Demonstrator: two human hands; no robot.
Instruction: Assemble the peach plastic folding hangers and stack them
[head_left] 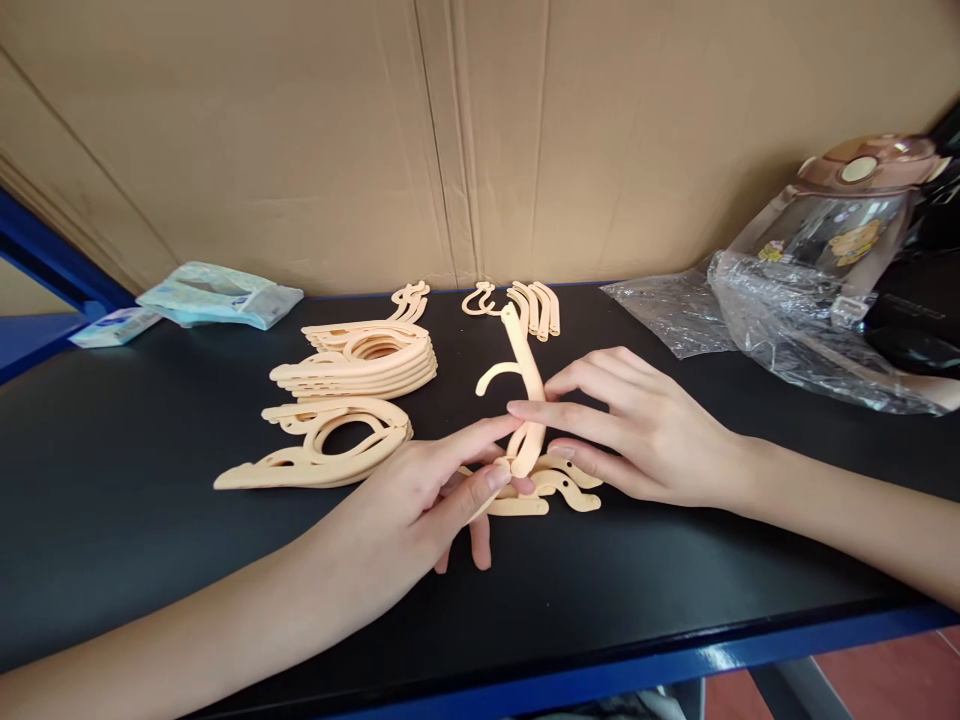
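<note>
Cream-coloured hanger (pixel 529 378) stands tilted between two bare hands above a black counter (pixel 652 590), seen from the head camera, its slim arm leaning up and away and a curved hook reaching out to the left. At its lower end, the left hand (pixel 427 490) pinches it, thumb and forefinger closed on the piece. From the other side, the right hand (pixel 649 425) lays its forefinger across the hanger's middle, the other fingers loosely bent beside it; whether they grip or merely steady it cannot be told.

Loose cream parts (pixel 581 495) lie on the counter just below and behind the hands, partly covered by them. To the left rests a tall stack of folded hangers (pixel 360 382), with a lower pile (pixel 345 465) nearer the camera. Toward the back are small hooks (pixel 411 302) and a row of short curved arms (pixel 541 308).

Two tissue packs (pixel 217 295) sit at the far left. At right, a clear bottle with a brown lid (pixel 874 165) stands beside crumpled clear plastic (pixel 787 320). Brown cardboard (pixel 315 140) rises behind, and a blue rail (pixel 600 670) borders the near edge.
</note>
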